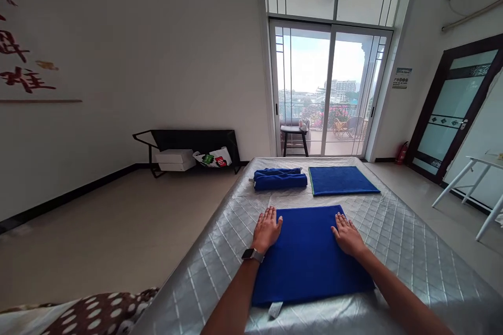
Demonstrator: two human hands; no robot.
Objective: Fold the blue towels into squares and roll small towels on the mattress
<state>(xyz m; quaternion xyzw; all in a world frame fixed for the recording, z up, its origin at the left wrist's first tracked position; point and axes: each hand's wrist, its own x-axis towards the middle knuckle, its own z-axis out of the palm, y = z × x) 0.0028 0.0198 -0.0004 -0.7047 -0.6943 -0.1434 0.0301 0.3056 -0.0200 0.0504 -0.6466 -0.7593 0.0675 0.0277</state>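
Observation:
A blue towel (306,256) lies flat on the silver quilted mattress (212,251), a small white tag (275,309) sticking out at its near edge. My left hand (267,230), with a watch on the wrist, rests open on the towel's far left edge. On its far right edge lies my right hand (348,234), palm down and fingers stretched out. Beyond them, a second blue towel (342,180) with a green edge is spread flat. To its left sit rolled blue towels (280,179), side by side.
A black frame (188,138) stands by the left wall with a white box (175,159) and a printed bag (214,158). A polka-dot blanket (94,314) is at the lower left. Past the mattress are sliding glass doors (328,89); a white table (485,162) stands right.

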